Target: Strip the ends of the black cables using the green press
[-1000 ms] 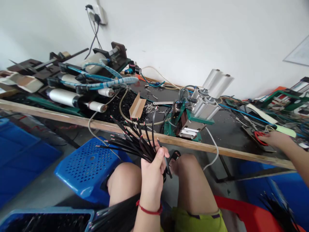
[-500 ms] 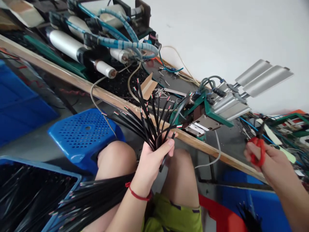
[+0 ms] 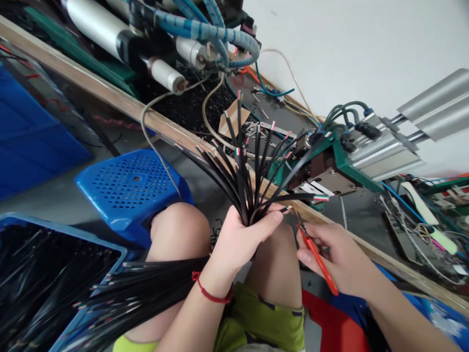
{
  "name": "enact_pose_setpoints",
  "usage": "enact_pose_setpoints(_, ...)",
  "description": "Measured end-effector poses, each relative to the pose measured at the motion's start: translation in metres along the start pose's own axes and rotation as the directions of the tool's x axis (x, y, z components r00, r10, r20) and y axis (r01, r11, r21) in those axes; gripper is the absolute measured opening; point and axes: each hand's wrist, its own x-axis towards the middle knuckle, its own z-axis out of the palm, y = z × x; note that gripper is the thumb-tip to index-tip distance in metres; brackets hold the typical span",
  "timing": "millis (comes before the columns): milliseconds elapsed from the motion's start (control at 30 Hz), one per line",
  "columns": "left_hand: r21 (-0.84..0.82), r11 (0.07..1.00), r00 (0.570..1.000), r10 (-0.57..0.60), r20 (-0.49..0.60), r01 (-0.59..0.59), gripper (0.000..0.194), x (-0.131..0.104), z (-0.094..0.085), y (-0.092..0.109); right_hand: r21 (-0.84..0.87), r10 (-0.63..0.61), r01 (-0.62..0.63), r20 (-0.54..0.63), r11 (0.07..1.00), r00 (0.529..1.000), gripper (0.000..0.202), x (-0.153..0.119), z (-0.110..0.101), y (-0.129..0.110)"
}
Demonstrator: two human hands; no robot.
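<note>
My left hand (image 3: 244,234) is closed around a fanned-out bunch of black cables (image 3: 238,181), whose stripped tips show white, red and green wire ends. One short cable end (image 3: 286,209) pokes out beside my left thumb. My right hand (image 3: 330,249) grips red-handled cutters (image 3: 315,259), and their metal jaws are very near that short end; whether they touch it I cannot tell. A larger bundle of black cables (image 3: 157,288) lies across my left thigh, beneath my left forearm.
A wooden bench edge (image 3: 110,100) runs diagonally ahead. Metal cylinders (image 3: 98,32) with blue hoses stand at the upper left, a green-framed machine (image 3: 340,161) at the right. A blue stool (image 3: 128,190) and a blue crate (image 3: 122,252) of cables are at the left.
My right hand has moved left with the cutters, from over the bench to beside my left hand. The view has shifted slightly, and the bunch in my left hand appears a little further right.
</note>
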Motion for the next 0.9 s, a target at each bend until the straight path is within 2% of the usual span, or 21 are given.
enact_pose_setpoints(233, -0.026, 0.999, 0.999, 0.041, 0.016, -0.041, 0.023, -0.001, -0.001, 0.002, -0.030, -0.059, 0.059, -0.002, 0.998, 0.998, 0.063, 0.004, -0.004, 0.002)
enact_pose_setpoints(333, -0.018, 0.998, 0.998, 0.053, 0.019, -0.053, 0.018, -0.001, -0.002, 0.001, -0.051, -0.069, 0.068, -0.012, 0.996, 0.998, 0.063, 0.004, -0.005, 0.004)
enact_pose_setpoints(433, -0.014, 0.998, 0.997, 0.068, 0.036, -0.067, 0.011, -0.001, -0.003, 0.001, -0.082, -0.059, 0.061, 0.026, 0.995, 0.998, 0.064, 0.003, -0.007, 0.004)
enact_pose_setpoints(667, 0.001, 0.998, 0.994, 0.070, 0.084, -0.070, 0.003, -0.002, -0.003, 0.005, -0.114, -0.132, 0.134, 0.029, 0.984, 0.991, 0.060, 0.000, -0.010, 0.009)
enact_pose_setpoints(900, -0.005, 0.995, 0.987, 0.096, 0.132, -0.096, 0.010, -0.003, -0.004, 0.005, -0.134, -0.131, 0.140, 0.078, 0.981, 0.988, 0.066, 0.000, -0.016, -0.002)
